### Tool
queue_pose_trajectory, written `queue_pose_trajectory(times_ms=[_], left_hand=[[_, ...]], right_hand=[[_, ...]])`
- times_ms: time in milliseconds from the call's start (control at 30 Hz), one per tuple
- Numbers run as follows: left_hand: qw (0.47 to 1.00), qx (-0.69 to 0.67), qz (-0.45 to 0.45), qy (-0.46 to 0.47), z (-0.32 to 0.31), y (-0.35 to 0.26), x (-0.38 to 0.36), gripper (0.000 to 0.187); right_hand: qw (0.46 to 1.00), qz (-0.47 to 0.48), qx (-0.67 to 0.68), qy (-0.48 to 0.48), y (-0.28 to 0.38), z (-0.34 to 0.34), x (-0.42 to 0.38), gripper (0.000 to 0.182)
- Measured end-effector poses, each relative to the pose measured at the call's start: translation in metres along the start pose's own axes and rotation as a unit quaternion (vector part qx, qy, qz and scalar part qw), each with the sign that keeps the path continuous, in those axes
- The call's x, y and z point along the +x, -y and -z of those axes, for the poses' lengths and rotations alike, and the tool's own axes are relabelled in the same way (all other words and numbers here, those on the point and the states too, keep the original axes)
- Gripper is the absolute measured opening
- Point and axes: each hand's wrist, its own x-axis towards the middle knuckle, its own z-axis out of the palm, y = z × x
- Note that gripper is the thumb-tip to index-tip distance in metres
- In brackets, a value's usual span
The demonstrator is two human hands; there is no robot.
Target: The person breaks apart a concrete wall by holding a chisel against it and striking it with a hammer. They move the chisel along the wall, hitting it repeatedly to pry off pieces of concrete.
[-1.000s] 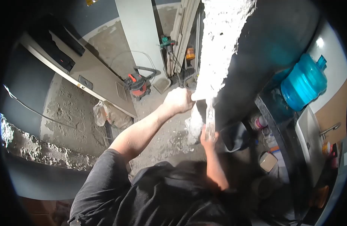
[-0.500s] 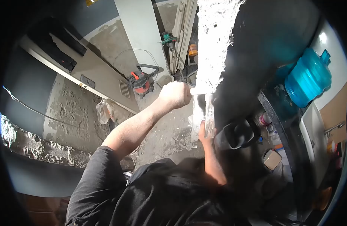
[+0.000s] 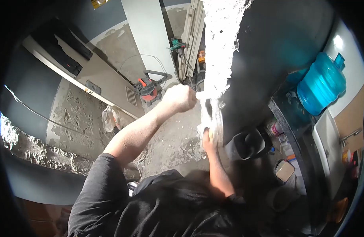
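In the head view, my left hand [image 3: 182,98] makes a fist at the left end of a pale side handle. That handle belongs to a dust-whitened tool [image 3: 216,120] with a long body, its exact kind washed out by bright light. My right hand [image 3: 209,140] is wrapped round the tool's near end, lower and closer to my body. The far end of the tool overlaps the bottom of a rough, broken wall edge [image 3: 220,47], lit bright white. Pale dust coats my left forearm.
A red and black vacuum cleaner [image 3: 149,91] stands on the dusty floor ahead. To the right are a black bin [image 3: 247,145], a dark counter edge [image 3: 282,118], a blue water jug [image 3: 321,83] and a white sink [image 3: 324,136]. A door panel [image 3: 106,85] leans at left.
The tool's body has turned a little, and my right hand has shifted slightly left. My left hand keeps its grip, a touch further left in view. The view has shifted slightly.
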Motion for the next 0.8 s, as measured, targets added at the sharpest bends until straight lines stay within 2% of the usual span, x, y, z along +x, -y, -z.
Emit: queue_pose_trajectory(times_ms=[33,100,133,167,200,267,300,333,400,433,467,500,533,567,600,633,667,700,733,800], left_hand=[[1.0,-0.001,0.0,0.003,-0.004,0.0,-0.004,0.019],[0.999,0.025,-0.021,-0.011,0.001,0.004,0.002,0.019],[1.0,0.029,-0.003,0.005,0.003,0.001,0.002,0.019],[0.999,0.037,0.01,-0.001,0.005,0.004,0.008,0.019],[0.999,0.037,0.026,0.002,-0.003,0.004,0.005,0.019],[0.998,0.025,0.052,0.016,-0.007,0.007,0.007,0.021],[0.998,0.022,0.051,0.03,-0.005,0.009,0.009,0.023],[0.998,0.018,0.049,0.039,-0.001,0.01,0.012,0.025],[0.997,0.002,0.067,0.034,-0.018,0.021,0.017,0.028],[0.992,-0.087,0.086,0.025,-0.033,0.028,0.016,0.031],[0.979,-0.175,0.103,0.013,-0.05,0.038,0.018,0.034],[0.937,-0.309,0.16,-0.02,-0.087,0.051,0.012,0.034],[0.848,-0.47,0.243,-0.019,-0.118,0.057,-0.002,0.033],[0.814,-0.512,0.27,-0.051,-0.164,0.07,-0.022,0.032],[0.823,-0.456,0.339,-0.013,-0.2,0.078,-0.051,0.034],[0.894,-0.311,0.324,0.013,-0.266,0.11,-0.083,0.039],[0.844,-0.264,0.423,0.195,-0.265,0.104,-0.116,0.042],[0.861,-0.181,0.353,0.318,-0.288,0.117,-0.147,0.037],[0.794,-0.151,0.384,0.446,-0.298,0.117,-0.172,0.033],[0.853,-0.088,0.274,0.436,-0.272,0.085,-0.21,0.029]], right_hand=[[0.885,-0.246,0.387,-0.071,0.015,0.044,0.024,0.006],[0.89,-0.226,0.385,-0.093,0.015,0.076,0.047,0.007],[0.893,-0.218,0.38,-0.104,0.02,0.085,0.042,0.007],[0.839,-0.211,0.471,-0.173,0.015,0.063,0.033,0.009],[0.839,-0.26,0.463,-0.114,0.016,0.072,0.035,0.017],[0.859,-0.297,0.415,-0.044,0.014,0.045,0.034,0.024],[0.8,-0.391,0.451,-0.069,0.023,0.078,0.055,0.028],[0.802,-0.389,0.448,-0.069,0.02,0.074,0.046,0.028],[0.857,-0.297,0.416,-0.07,0.012,0.066,0.02,0.029],[0.901,-0.274,0.327,-0.081,0.012,0.077,0.008,0.027],[0.87,-0.3,0.392,-0.008,0.009,0.088,-0.006,0.026],[0.829,-0.323,0.452,0.065,0.005,0.1,-0.023,0.025],[0.863,-0.315,0.386,0.082,0.006,0.106,-0.044,0.027],[0.835,-0.337,0.405,0.156,-0.006,0.086,-0.081,0.03],[0.844,-0.354,0.371,0.158,-0.006,0.107,-0.084,0.036],[0.818,-0.383,0.344,0.256,-0.014,0.117,-0.093,0.039],[0.82,-0.379,0.344,0.256,-0.021,0.123,-0.105,0.039],[0.822,-0.376,0.323,0.281,-0.029,0.127,-0.117,0.041],[0.823,-0.372,0.301,0.306,-0.038,0.129,-0.123,0.042],[0.846,-0.349,0.312,0.256,-0.062,0.147,-0.123,0.041]])
